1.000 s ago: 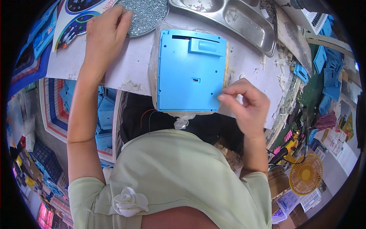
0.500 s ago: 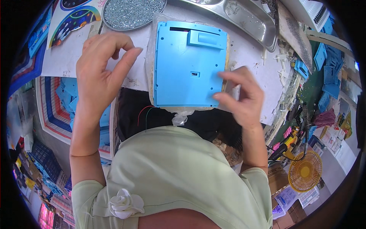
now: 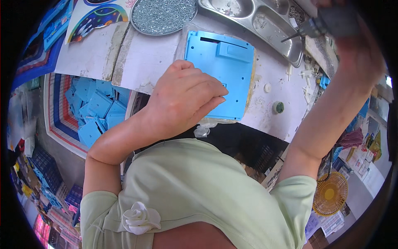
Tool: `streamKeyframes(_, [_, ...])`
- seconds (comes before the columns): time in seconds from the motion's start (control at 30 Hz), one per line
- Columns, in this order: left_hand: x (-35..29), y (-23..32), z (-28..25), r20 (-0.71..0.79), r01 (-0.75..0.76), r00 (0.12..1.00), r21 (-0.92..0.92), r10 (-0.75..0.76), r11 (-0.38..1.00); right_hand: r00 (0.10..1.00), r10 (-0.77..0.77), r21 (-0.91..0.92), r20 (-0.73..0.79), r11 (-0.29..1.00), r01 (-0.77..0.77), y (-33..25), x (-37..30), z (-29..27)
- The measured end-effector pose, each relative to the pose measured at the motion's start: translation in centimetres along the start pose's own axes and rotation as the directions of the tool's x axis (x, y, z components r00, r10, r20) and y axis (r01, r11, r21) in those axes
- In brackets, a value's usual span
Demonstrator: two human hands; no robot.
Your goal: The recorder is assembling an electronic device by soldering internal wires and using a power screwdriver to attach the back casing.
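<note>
A square light-blue plastic panel [image 3: 232,68] lies on a plastic-wrapped pad on the bench in front of me. My left hand [image 3: 178,97] is over the panel's left part, its thumb and fingers pinched together. What the pinch holds, if anything, is too small to make out. Up at the far right, my right hand [image 3: 358,52] is wrapped round a dark power screwdriver [image 3: 331,24], blurred by motion. Its thin bit points left, over the metal tray, apart from the panel. The left hand hides the panel's left edge and centre slot.
A round dish of silver screws [image 3: 163,16] stands behind the panel. To its right is a compartmented metal tray [image 3: 295,52]. A small green-topped pot [image 3: 278,107] sits right of the panel. A crate [image 3: 52,108] of blue panels stands at left, a yellow fan [image 3: 329,194] at lower right.
My right hand has gone from the panel's right edge up to the far right and now grips the power screwdriver. My left hand has moved right, over the panel, fingers pinched.
</note>
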State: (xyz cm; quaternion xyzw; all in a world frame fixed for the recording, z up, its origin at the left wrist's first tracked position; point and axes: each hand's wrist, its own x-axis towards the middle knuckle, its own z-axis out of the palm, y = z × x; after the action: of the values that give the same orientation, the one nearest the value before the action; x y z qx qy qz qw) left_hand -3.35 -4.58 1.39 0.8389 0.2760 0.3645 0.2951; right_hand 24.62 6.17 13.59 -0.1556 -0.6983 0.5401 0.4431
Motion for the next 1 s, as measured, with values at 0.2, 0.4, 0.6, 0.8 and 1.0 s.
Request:
streamKeyframes(0.2, [0.5, -0.5, 0.7, 0.011, 0.021, 1.0, -0.024, -0.02, 0.999, 0.966, 0.058, 0.221, -0.251, 0.975, -0.001, 0.6, -5.3, 8.9])
streamKeyframes(0.4, [0.9, -0.4, 0.7, 0.005, 0.037, 0.999, -0.057, -0.037, 0.998, 0.957, 0.023, 0.067, -0.29, 0.998, -0.003, 1.0, -6.2, 11.7])
streamKeyframes(0.6, [0.9, -1.1, 0.6, 0.006, 0.022, 1.0, 0.035, -0.022, 0.999, 0.915, 0.016, 0.029, -0.403, 1.0, -0.005, 1.8, -5.6, 13.8])
streamKeyframes(0.8, [3.3, -7.1, -4.2, -0.135, 0.047, 0.991, 0.348, 0.0, 0.936, 0.914, -0.082, 0.046, -0.397, 0.993, 0.109, 3.6, -5.9, 11.4])
streamKeyframes(1.0, [3.5, -13.7, -6.0, -0.163, 0.197, 0.979, 0.582, -0.124, 0.789, 0.901, -0.097, 0.001, -0.424, 0.994, 0.107, 3.8, -6.6, 10.4])
